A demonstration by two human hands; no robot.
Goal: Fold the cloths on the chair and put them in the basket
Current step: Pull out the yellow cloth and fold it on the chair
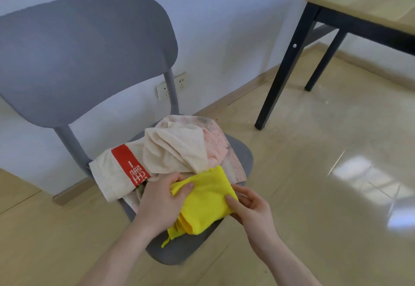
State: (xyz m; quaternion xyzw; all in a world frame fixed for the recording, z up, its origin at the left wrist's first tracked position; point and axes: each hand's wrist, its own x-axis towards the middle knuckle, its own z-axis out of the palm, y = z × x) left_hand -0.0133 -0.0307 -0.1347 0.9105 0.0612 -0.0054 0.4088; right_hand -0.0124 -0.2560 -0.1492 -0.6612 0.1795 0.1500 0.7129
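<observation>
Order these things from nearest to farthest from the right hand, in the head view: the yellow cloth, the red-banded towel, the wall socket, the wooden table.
1. yellow cloth, pinched by the right hand, on the chair's front.
2. red-banded towel, on the seat's left.
3. wall socket, behind the chair.
4. wooden table, far upper right.

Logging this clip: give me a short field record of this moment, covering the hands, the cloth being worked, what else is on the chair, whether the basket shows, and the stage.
left hand: grips the yellow cloth, thumb on top
right hand: pinches the cloth's right edge
yellow cloth: partly folded, held over the front of the grey chair seat
rest of pile: cream cloth with red band, beige cloth, pink cloth, all crumpled, unfolded
basket: not in view
surroundings: wooden table with black legs to the right
stage: folding the yellow cloth; nothing visibly binned
</observation>
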